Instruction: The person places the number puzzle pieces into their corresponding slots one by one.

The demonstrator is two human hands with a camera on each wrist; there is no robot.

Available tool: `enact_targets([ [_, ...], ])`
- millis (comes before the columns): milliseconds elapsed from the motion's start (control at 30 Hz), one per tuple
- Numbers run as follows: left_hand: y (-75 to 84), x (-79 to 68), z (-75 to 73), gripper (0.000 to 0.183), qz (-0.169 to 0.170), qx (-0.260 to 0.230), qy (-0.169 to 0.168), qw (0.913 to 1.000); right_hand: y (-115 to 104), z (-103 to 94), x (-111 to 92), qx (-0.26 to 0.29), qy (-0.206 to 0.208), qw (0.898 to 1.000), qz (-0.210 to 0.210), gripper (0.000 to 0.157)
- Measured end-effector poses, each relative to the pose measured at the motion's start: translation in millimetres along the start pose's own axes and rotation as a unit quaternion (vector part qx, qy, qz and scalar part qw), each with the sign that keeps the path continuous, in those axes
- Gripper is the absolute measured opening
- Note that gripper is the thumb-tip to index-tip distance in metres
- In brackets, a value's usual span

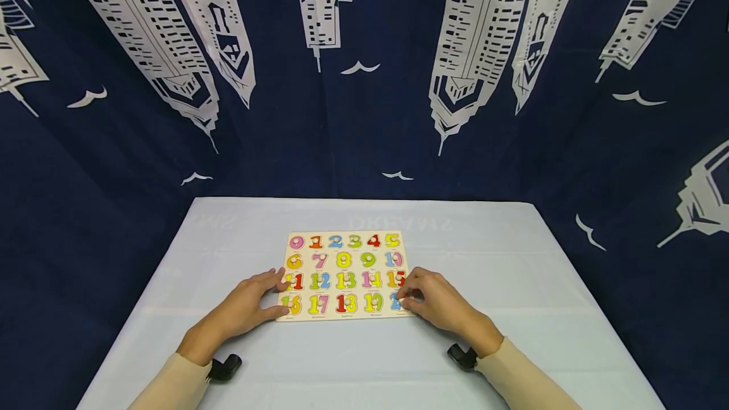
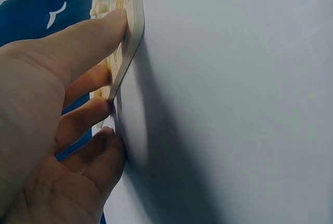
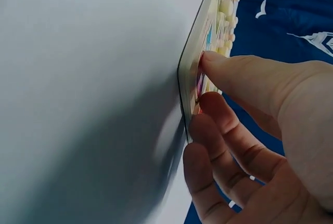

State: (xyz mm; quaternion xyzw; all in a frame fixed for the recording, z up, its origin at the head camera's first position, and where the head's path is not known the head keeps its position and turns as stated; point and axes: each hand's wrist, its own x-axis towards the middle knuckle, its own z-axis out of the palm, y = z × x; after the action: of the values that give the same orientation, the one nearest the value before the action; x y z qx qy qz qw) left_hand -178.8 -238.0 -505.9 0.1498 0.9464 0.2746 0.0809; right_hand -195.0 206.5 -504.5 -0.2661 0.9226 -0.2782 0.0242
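A wooden number puzzle board point(image 1: 330, 319) lies flat on the table, with coloured number pieces from 0 to 20 in rows, each with a small knob. My left hand point(image 1: 246, 305) rests at its left edge, the thumb on the lower left corner by the 16 piece point(image 1: 294, 304) and fingertips near the 11 piece point(image 1: 297, 281). At the lower right corner, my right hand point(image 1: 441, 301) pinches the blue 20 piece point(image 1: 393, 302) between thumb and fingers, hiding most of it. The right wrist view shows the thumb point(image 3: 234, 73) against the board's face.
A white cloth covers the table point(image 1: 484, 239). Behind and at both sides hangs a dark blue curtain point(image 1: 342, 125) printed with white buildings and birds. Black wrist cameras sit under both wrists, the left one point(image 1: 226, 367) close above the tabletop.
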Motion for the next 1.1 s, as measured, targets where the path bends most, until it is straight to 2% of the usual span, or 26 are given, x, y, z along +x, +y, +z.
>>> enact_targets([
  [333, -7.5, -0.1, 4.9, 0.057, -0.001, -0.017, 0.009, 0.9998, 2.5, 1.1, -3.4, 0.015, -0.007, 1.000, -0.001, 0.011],
  [667, -13.2, 2.9, 1.7, 0.057, -0.006, -0.005, 0.020, 0.9998, 5.3, 0.6, -12.0, 0.007, -0.001, 1.000, -0.022, 0.029],
  [867, -12.8, 5.8, 0.4, 0.059, 0.002, 0.011, 0.020, 0.9998, 13.4, -5.8, -22.4, -0.005, 0.042, 0.999, 0.003, 0.039],
  [1100, -17.9, 8.1, -10.1, 0.057, 0.029, 0.024, 0.061, 0.9974, 33.9, -28.7, -27.9, -0.082, 0.121, 0.988, 0.040, 0.067],
])
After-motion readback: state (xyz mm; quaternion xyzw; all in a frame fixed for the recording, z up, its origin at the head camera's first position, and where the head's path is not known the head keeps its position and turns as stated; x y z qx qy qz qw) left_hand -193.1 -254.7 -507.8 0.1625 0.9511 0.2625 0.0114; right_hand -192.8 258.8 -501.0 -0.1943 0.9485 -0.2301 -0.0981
